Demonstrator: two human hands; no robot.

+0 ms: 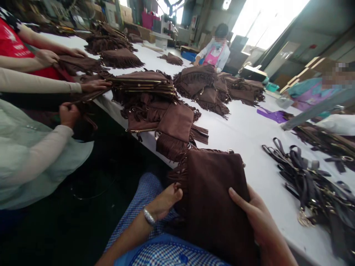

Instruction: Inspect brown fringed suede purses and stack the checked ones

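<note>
A dark brown fringed bag [215, 199] lies tilted across my lap and the table's edge, its fringe hanging along the left side. My right hand [259, 212] grips its right edge, thumb on top and fingers underneath. At the left, my left hand [168, 199] has its fingers closed in a pinch at the fringe. Just beyond, another brown fringed bag [177, 123] with a metal ring rests at the table's edge, against a stack of zippered brown bags [141, 83].
Black straps with metal clasps [307, 181] lie on the white table [235, 133] at right. More fringed bags [202, 85] are heaped farther back. Co-workers' hands [95, 85] handle brown pieces at left. One person [215, 53] works across the table. A grey post [310, 109] slants at right.
</note>
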